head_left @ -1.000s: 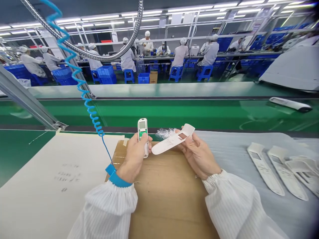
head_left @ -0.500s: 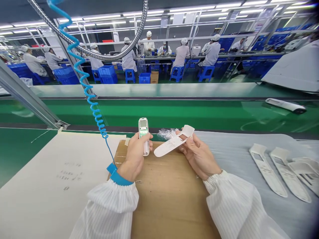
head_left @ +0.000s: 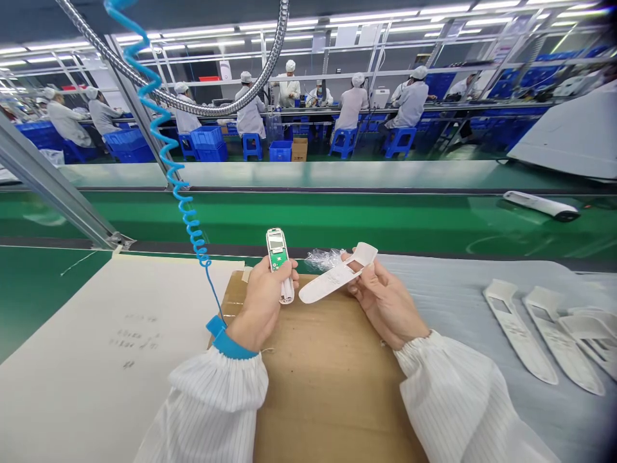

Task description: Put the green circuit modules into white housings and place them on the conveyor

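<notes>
My left hand [head_left: 260, 302] is closed round a slim white device body [head_left: 279, 260] with a small screen and a green circuit board showing; it stands nearly upright. My right hand [head_left: 383, 299] pinches a flat white plastic cover shell [head_left: 337, 275] with a window cut-out near its far end, tilted toward the device. The two parts are a few centimetres apart, above a brown cardboard sheet [head_left: 328, 379]. A blue wrist strap [head_left: 226, 341] with a coiled cord [head_left: 168, 154] is on my left wrist.
Several more white cover shells [head_left: 520, 331] lie on grey foam at the right. Crumpled clear plastic [head_left: 324, 258] sits behind my hands. A white sheet [head_left: 96, 347] lies left. A finished device [head_left: 540, 204] rests on the green conveyor. Other workers sit at far benches.
The device body in my left hand has tilted slightly, its lower end swinging toward the cover. The device on the conveyor has drifted left. My right hand has barely moved.
</notes>
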`<state>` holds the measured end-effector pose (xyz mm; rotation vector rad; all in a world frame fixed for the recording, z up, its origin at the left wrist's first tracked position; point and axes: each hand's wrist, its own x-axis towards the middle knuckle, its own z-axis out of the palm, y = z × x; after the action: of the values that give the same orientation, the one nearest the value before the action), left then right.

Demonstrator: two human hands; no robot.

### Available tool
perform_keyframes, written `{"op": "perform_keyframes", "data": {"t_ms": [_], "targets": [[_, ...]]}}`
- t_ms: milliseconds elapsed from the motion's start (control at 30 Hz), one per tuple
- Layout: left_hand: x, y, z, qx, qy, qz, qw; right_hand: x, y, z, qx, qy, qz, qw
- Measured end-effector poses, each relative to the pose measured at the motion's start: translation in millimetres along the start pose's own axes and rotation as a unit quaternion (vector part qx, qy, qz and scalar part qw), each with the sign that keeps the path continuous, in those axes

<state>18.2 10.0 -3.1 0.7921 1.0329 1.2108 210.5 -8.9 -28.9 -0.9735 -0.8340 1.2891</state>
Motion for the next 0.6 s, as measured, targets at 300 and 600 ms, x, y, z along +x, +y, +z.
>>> {"op": "perform_keyframes", "data": {"t_ms": [300, 600], "targets": [[-2.1, 2.0, 1.9, -0.018, -0.017, 0.011, 1.000, 1.1, 1.3, -2.7, 0.034, -0.009, 0.002, 0.999], [-5.3, 7.4, 6.6, -0.066, -0.044, 0.008, 0.997, 2.0, 0.4, -3.2, 0.042, -0.016, -0.007, 0.999]]}}
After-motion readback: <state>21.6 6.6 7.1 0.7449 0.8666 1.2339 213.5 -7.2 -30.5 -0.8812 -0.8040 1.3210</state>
